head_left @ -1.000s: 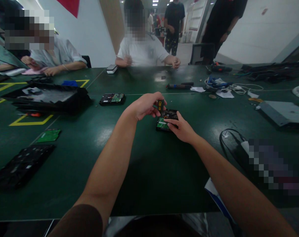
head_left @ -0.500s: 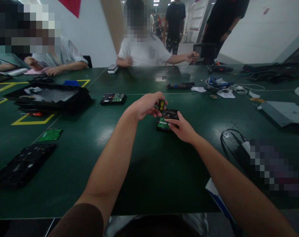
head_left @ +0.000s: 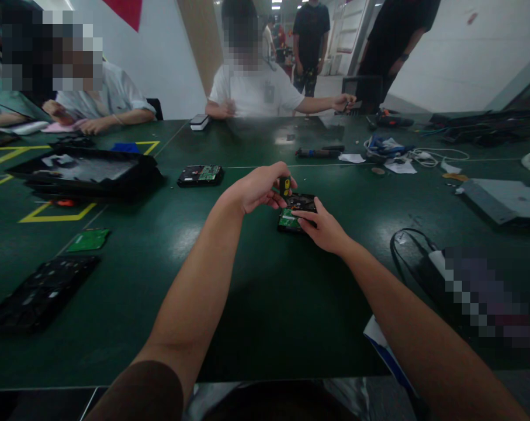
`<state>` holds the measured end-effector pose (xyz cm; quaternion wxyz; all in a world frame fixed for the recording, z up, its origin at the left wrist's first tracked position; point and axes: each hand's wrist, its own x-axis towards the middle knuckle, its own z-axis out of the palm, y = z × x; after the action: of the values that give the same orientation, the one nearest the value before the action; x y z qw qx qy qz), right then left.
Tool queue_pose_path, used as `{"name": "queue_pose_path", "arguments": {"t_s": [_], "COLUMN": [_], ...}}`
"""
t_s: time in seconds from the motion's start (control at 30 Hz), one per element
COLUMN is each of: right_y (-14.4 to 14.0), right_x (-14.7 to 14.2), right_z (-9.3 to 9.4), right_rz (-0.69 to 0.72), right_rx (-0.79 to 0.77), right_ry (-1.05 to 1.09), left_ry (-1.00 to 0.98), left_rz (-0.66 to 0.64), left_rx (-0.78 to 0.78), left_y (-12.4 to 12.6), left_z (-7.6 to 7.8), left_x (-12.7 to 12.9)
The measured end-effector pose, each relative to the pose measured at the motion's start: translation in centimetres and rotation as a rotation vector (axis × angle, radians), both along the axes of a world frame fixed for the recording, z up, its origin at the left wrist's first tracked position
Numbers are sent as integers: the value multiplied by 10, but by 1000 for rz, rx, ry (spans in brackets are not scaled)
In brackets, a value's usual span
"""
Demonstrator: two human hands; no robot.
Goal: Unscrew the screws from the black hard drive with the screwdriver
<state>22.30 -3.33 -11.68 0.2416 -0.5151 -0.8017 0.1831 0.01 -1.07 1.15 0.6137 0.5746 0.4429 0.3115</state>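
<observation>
Left hand: the left hand (head_left: 258,188) was closed around a small screwdriver (head_left: 284,187), its grip pinching the black and yellow handle, which stood upright over the hard drive.
Right hand: the right hand (head_left: 324,229) lay on the near right side of the hard drive (head_left: 296,213), the fingers (head_left: 303,217) spread flat and pressing on its top; it held nothing.
Hard drive: it lay flat on the tabletop (head_left: 265,292), near the middle, between the two hands, with a green circuit board showing on its near end.
Screwdriver tip: hidden behind the hand and the drive, so I could not tell where it touched.
Second hard drive (head_left: 200,175): it lay flat on the tabletop, well apart to the left of the hands, also with a green board on it.
Left side: a black tray (head_left: 85,172) stood near yellow tape lines, and a green circuit board (head_left: 88,240) and a black panel (head_left: 39,295) lay nearer to the edge.
Right side: white cables (head_left: 422,155) and a grey flat box (head_left: 503,200) lay well apart from the hands.
Other people: a person in a white shirt (head_left: 258,90) sat at the far side of the tabletop, one arm stretched sideways.
</observation>
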Motion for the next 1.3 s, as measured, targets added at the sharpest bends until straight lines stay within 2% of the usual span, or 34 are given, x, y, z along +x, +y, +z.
{"name": "queue_pose_path", "arguments": {"t_s": [0.17, 0.43, 0.73, 0.93, 1.3], "right_y": [-1, -1, -2, 0, -1], "right_x": [-1, -1, -1, 0, -2], "right_z": [3, 2, 3, 0, 2], "right_rz": [1, 5, -13, -3, -2], "right_rx": [-4, -9, -33, -4, -6], "right_ry": [2, 0, -3, -9, 14], "left_ry": [-13, 47, -2, 27, -20], "left_rz": [45, 31, 88, 79, 66], "left_rx": [-6, 70, 7, 38, -13], "left_y": [1, 2, 2, 1, 2], "left_z": [-2, -3, -3, -2, -3], "left_x": [2, 0, 3, 1, 4]}}
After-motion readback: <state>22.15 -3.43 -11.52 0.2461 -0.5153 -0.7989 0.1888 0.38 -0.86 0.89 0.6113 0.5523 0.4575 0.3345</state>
